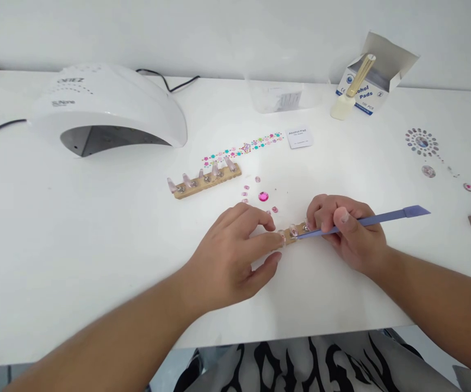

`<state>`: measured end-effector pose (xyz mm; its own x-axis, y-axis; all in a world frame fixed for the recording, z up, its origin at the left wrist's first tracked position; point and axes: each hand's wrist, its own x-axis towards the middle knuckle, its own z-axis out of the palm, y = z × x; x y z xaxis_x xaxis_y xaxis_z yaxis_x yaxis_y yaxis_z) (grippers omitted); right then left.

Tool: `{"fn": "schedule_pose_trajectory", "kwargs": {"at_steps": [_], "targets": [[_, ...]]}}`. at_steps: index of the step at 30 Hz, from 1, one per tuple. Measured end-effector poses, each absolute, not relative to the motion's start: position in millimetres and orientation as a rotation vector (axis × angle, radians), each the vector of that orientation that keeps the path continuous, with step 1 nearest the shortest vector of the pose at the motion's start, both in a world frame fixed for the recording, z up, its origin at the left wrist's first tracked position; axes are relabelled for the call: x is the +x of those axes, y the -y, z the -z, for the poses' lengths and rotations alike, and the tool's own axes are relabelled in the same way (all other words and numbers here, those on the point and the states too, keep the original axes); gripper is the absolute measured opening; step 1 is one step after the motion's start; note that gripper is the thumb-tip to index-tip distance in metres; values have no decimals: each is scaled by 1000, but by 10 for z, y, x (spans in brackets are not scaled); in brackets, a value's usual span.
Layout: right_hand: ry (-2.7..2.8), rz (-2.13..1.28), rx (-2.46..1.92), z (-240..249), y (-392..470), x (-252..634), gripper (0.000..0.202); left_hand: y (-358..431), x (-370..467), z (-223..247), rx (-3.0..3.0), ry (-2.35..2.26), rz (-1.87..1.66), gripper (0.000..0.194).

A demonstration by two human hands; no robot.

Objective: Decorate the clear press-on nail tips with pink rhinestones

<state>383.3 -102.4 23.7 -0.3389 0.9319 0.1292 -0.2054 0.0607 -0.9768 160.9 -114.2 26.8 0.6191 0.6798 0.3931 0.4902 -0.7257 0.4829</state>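
Observation:
My left hand (241, 253) is at the left end of a small wooden nail stand (287, 239), its index fingertip on a clear pinkish false nail and its thumb by the stand's near edge. More false nails (293, 231) stand upright along this strip. My right hand (352, 231) grips a slim purple-blue manicure stick (386, 216), its pointed end reaching the stand beside a middle nail. Its curled fingers partly cover the strip's right end. Just beyond my left hand lie a pink round gem (263, 196) and several small pink gems (258, 179).
A white nail lamp (109, 109) stands back left. Another nail stand (206, 182) holds several false nails near flower stickers (246, 148) and an alcohol pad (299, 137). Behind are a clear container (288, 98), glue bottle (344, 106) and alcohol pad box (372, 95). Gems (422, 142) lie right.

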Motion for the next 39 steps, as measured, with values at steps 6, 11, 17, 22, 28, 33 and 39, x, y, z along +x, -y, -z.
{"fn": "schedule_pose_trajectory", "kwargs": {"at_steps": [6, 11, 17, 22, 28, 33, 39], "targets": [[1152, -1507, -785, -212, 967, 3847, 42, 1153, 1596, -268, 2553, -928, -780, 17], [1072, -1549, -784, -206, 951, 3839, 42, 1152, 1616, -269, 2527, -927, -745, 23], [1033, -1564, -778, -210, 940, 3842, 41, 1131, 1614, -267, 2452, -884, -835, 27], [1034, -1533, -790, -195, 927, 3840, 42, 1106, 1600, -275, 2342, -928, -883, 28], [1009, -1456, -831, -184, 891, 3835, 43, 1069, 1615, -285, 2339, -972, -809, 28], [1000, -1448, -828, -179, 878, 3828, 44, 1041, 1643, -310, 2375, -991, -758, 28], [945, -1461, -812, -173, 867, 3810, 45, 1023, 1686, -378, 2375, -968, -723, 28]]}}
